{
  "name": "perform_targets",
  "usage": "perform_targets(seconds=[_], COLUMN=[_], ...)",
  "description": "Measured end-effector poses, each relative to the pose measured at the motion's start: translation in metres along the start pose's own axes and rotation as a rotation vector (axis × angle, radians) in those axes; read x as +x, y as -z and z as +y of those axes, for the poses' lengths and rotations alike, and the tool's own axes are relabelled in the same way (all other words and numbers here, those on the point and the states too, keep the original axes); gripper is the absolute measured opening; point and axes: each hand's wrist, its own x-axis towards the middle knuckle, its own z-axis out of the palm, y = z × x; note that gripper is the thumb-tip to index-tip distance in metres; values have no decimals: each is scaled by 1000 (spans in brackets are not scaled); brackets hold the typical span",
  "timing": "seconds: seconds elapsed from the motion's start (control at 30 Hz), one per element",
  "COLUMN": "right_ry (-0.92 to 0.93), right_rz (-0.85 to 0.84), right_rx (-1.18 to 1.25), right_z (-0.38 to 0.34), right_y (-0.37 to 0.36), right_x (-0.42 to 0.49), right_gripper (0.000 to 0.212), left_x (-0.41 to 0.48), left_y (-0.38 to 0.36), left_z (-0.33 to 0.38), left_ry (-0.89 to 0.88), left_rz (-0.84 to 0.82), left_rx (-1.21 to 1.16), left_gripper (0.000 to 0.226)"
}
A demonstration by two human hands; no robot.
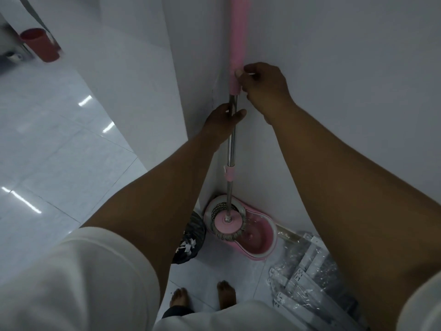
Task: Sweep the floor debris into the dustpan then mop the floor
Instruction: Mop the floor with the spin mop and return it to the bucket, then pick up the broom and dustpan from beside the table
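Mop (231,139) shaft is clasped by the left grip (224,120), fingers curled round the bare steel; just above, the right grip (265,89) pinches the lower end of the pink sleeve. Down on the floor the mop head (228,224) sits in the pink bucket (260,237) (spinner side), with a black bag (191,237) just left and a plastic-wrapped bundle (307,271) to the right. Its long axis runs near upright along the wall corner, head down.
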Motion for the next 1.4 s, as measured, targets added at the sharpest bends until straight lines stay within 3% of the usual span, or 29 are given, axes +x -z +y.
perform_targets(seconds=[0.17, 0.37, 0.53, 0.73, 0.83, 0.97, 1.1, 1.4], right_ry=[-14, 71, 190, 433, 565, 716, 859, 1122], right_rz=[28, 11, -36, -175, -258, -350, -400, -688], right_rx=[69, 87, -36, -227, -390, -470, -493, -362], right_z=[-2, -18, -38, -56, -71, -101, -136, -236], right_y=[17, 26, 11, -38, -74, -123, -173, -321], right_x=[-26, -66, -99, -139, -159, -190, -229, -387], right_gripper=[52, 44, 48, 61, 68, 74, 76, 78], left_x=[-29, -81, -132, -204, -247, -308, -370, -568], left_y=[13, 38, 69, 120, 157, 206, 248, 345], left_z=[2, 19, 27, -4, -30, -64, -97, -184], left_ry=[39, -81, -191, -282, -187, -9, 162, 553], left_rz=[44, 51, 124, 405, 487, 587, 681, 899], left_rx=[-136, -115, 159, 654, 856, 955, 954, 894], left_gripper=[67, 65, 67, 70, 71, 73, 74, 76])
